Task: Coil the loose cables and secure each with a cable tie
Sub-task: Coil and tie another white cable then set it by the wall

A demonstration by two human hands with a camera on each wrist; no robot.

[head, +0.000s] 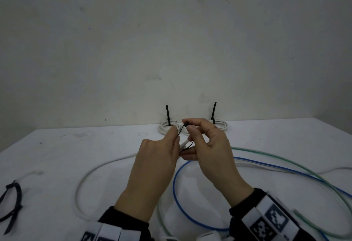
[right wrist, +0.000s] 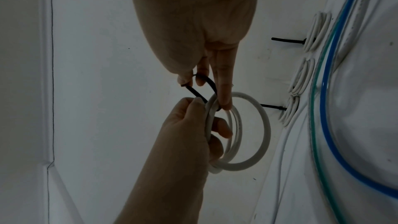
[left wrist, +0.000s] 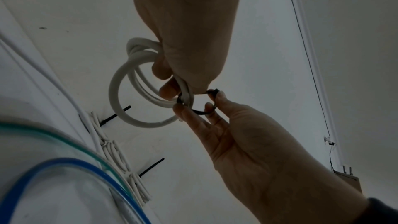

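Over the middle of the white table (head: 57, 155), both hands hold a small coil of white cable (left wrist: 115, 94), its loops hanging free in the left wrist view. My left hand (head: 176, 136) grips the bunched side of the coil (right wrist: 266, 125). A black cable tie (head: 182, 130) loops around that bunch. My right hand (head: 187, 125) pinches the tie's head between thumb and forefinger, and its middle finger lies along the coil. In the head view the hands hide most of the coil. The tie loop (right wrist: 207, 81) is still wide and slack.
Two tied white coils (head: 166, 127) (head: 220, 124) lie against the back wall with black tie tails standing up. Loose blue (head: 174, 183), green (head: 304, 166) and white (head: 83, 178) cables sprawl over the near table. Spare black ties (head: 11, 200) lie at the left edge.
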